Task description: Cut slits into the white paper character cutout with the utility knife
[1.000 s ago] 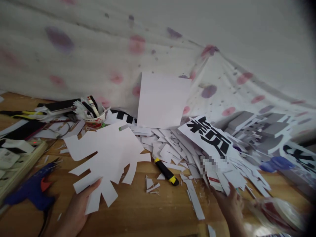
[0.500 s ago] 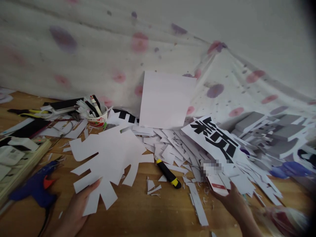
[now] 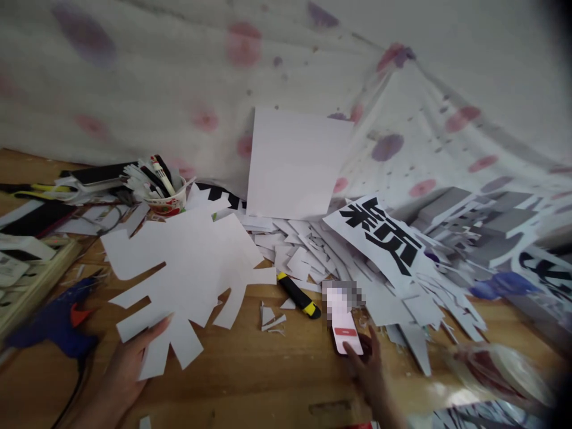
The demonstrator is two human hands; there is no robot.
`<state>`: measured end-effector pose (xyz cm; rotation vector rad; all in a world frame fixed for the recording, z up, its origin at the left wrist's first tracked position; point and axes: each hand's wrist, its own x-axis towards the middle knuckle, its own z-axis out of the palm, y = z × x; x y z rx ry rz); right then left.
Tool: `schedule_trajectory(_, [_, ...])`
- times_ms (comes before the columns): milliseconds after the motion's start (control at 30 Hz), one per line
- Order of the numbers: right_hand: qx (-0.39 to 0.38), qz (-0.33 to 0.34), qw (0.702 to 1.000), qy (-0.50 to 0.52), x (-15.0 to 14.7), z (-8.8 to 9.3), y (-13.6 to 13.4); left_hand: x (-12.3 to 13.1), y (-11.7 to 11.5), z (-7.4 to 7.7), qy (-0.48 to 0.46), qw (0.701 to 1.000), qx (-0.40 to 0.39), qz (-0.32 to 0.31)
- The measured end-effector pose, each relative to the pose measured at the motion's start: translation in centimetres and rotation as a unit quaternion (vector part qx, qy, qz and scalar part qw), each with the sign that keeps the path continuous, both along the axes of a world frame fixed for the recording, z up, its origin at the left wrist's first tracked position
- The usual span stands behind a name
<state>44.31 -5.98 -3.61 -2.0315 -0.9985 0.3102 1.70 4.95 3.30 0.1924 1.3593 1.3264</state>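
Note:
My left hand [image 3: 127, 357] grips a large white cut-out [image 3: 192, 268] by its lower left edge, thumb on top and the other fingers hidden below. The piece looks like stiff card or foam board, with slots and prongs round its outline. In my right hand [image 3: 373, 363] is a smartphone [image 3: 339, 328], its lit screen facing up and partly pixelated. A finger lies over the lower part of the screen, near a red button. Between the hands, a black and yellow utility knife [image 3: 298, 295] rests on the wooden table [image 3: 250, 381].
A blue glue gun [image 3: 60, 316] and a power strip [image 3: 49, 280] lie at left. A cup of pens [image 3: 167, 202] stands behind. White scraps [image 3: 295, 250] cover the middle, below an upright white board [image 3: 297, 167]. A sheet with black characters [image 3: 379, 235] lies right, near stacked grey-white cut-outs [image 3: 487, 226].
My right hand has brought the phone left, away from the scraps at right, and its screen now faces me. The view has shifted a little; my left hand still grips the cut-out.

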Motion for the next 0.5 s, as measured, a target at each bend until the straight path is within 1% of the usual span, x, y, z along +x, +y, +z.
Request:
schedule_trajectory(67, [0.029,0.004,0.996,0.090,0.7,0.1,-0.4,0.0,0.0,-0.2,0.003,1.000,-0.005,-0.001])
schedule_trajectory(100, [0.036,0.005,0.993,0.116,0.8,0.1,-0.6,0.0,0.0,-0.2,0.001,1.000,-0.010,-0.004])
schedule_trajectory(167, [0.052,0.007,0.990,0.133,0.9,0.0,-0.8,0.1,0.0,-0.1,0.002,1.000,-0.010,-0.008])
schedule_trajectory(233, [0.053,0.014,0.989,0.134,0.8,-0.1,-0.8,0.1,0.0,0.1,0.007,1.000,-0.003,-0.004])
schedule_trajectory(367, [0.033,-0.004,0.994,0.107,0.9,-0.4,-0.7,0.2,-0.1,0.5,0.001,1.000,-0.009,0.007])
schedule_trajectory(433, [0.024,-0.017,0.997,0.076,0.9,-0.3,-0.6,0.1,-0.2,0.8,-0.004,1.000,-0.022,-0.003])
schedule_trajectory(500, [0.018,-0.031,0.999,0.026,0.6,0.1,-0.4,-0.1,-0.3,1.2,0.010,0.999,-0.031,-0.003])
